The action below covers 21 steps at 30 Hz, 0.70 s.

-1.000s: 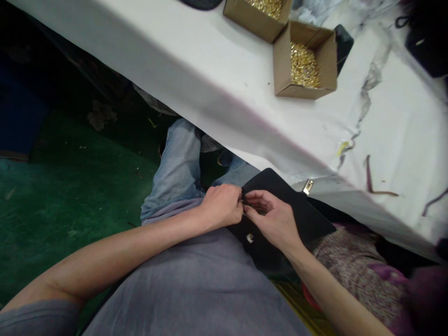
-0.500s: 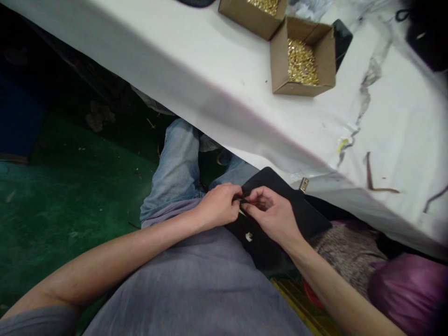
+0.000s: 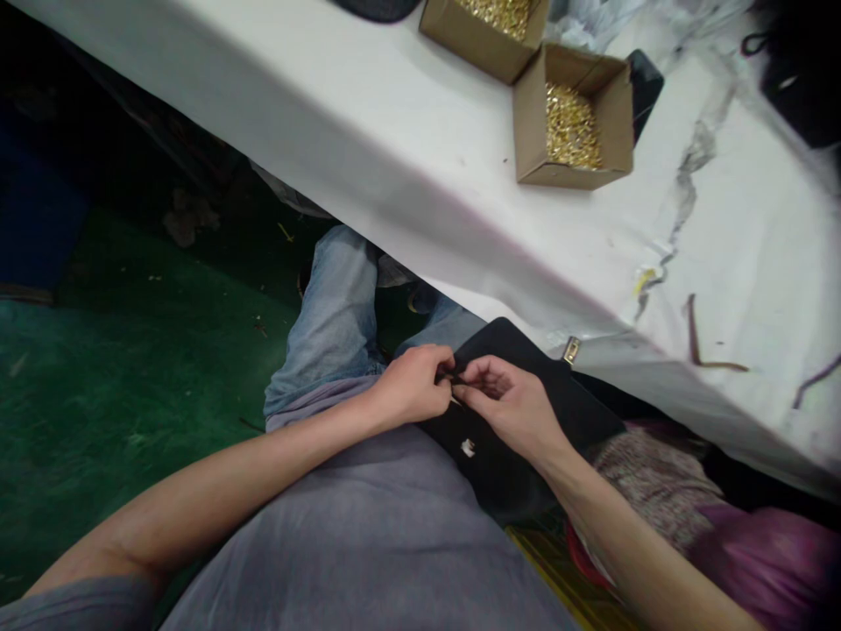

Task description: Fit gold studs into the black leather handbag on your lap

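Note:
A flat black leather-like piece (image 3: 578,407), perhaps a bag, lies across my lap beneath both hands. A gold-coloured metal clasp (image 3: 572,350) sits on its far edge, and a small white bit (image 3: 468,448) shows on its near part. My left hand (image 3: 417,381) is closed, thumb and fingers pinched together over the black piece. Facing it, my right hand (image 3: 505,394) pinches with thumb and forefinger, the other fingers curled. The fingertips of both hands nearly meet around something small and dark, which they mostly hide.
A white-covered table (image 3: 394,149) runs diagonally ahead. On it stand a cardboard box (image 3: 535,131) of small gold-coloured metal pieces and a second such box (image 3: 469,44). A brown strip (image 3: 693,329) lies at right. Below right are a purple bundle (image 3: 768,561) and a yellow crate (image 3: 545,570).
The view has shifted slightly, so the table and boxes appear a little lower. Both hands stay pinched at almost the same place; the right fingertips have moved only slightly.

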Available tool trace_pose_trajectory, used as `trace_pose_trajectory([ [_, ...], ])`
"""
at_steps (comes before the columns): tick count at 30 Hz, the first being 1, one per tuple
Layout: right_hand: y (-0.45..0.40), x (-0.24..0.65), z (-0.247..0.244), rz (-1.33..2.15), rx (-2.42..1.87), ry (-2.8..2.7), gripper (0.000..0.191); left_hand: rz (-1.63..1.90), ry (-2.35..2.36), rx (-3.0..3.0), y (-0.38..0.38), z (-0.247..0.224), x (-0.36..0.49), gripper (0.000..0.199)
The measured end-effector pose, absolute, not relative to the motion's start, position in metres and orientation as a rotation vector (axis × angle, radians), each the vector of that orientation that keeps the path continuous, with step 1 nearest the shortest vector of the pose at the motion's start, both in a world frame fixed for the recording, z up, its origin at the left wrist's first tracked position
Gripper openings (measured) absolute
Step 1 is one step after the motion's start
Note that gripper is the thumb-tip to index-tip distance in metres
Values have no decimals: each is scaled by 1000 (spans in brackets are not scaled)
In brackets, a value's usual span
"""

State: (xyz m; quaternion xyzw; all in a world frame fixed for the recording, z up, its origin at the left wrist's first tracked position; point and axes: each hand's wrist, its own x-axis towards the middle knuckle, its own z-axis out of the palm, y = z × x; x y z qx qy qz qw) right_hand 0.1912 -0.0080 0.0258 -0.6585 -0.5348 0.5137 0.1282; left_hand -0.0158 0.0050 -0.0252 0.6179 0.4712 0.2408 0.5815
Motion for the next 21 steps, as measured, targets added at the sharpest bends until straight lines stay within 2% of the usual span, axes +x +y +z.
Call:
trace_pose_trajectory([
  [4, 3, 195, 38, 1609, -1817, -1729, 19, 617, 1058, 1384, 7, -30, -15, 12],
  [10, 36, 216, 56, 1721, -1493, -2276, 41, 608, 971, 1308, 10, -35, -18, 10],
  [15, 37, 226, 43, 1479, -1266, -2508, 43, 589, 865, 1291, 14, -38, -30, 18],
  [21, 31, 227, 30, 1100, -1106, -2822, 33, 559, 759, 1160, 14, -40, -45, 44],
])
